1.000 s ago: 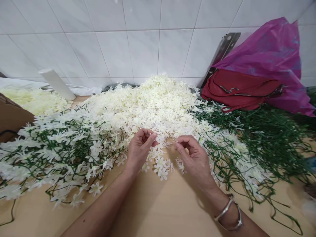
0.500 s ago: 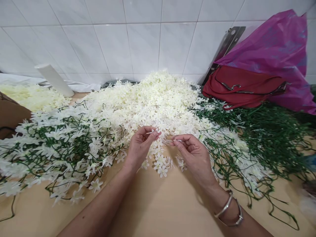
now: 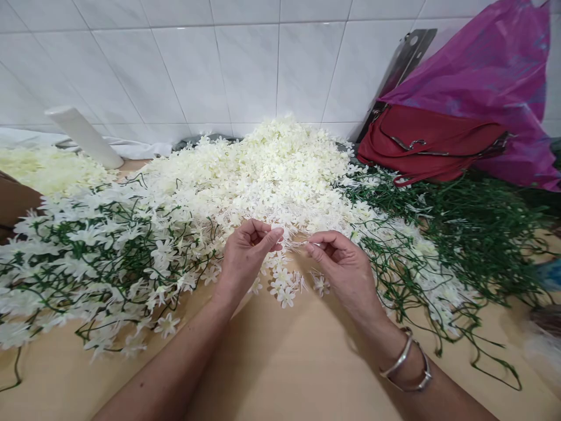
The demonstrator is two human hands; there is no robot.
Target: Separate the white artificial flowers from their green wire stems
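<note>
1. The left hand (image 3: 245, 254) is narrowed, thumb near the bent forefinger; a white bit shows by the thumb tip, but against the white flowers behind I cannot tell whether it is held.
2. The right hand (image 3: 344, 266) pinches a thin white piece (image 3: 303, 243), its far end lost among pale strands.
3. Loose white five-petalled artificial flowers (image 3: 284, 290) lie just below and between the hands on the pale wooden table (image 3: 263, 362); behind rises a dense cream-white flower heap (image 3: 289, 161), single blooms blending together.
4. On the left, white blooms on green stems (image 3: 123, 251) run off the picture's edge, as does a brown box (image 3: 17, 202).
5. On the right, tangled bare green stems (image 3: 477, 234) pass beneath a red handbag (image 3: 433, 143), which partly covers a magenta plastic bag (image 3: 486, 76), cut off at the top.
6. A blue thing (image 3: 549, 273) at the right edge is unidentifiable.
</note>
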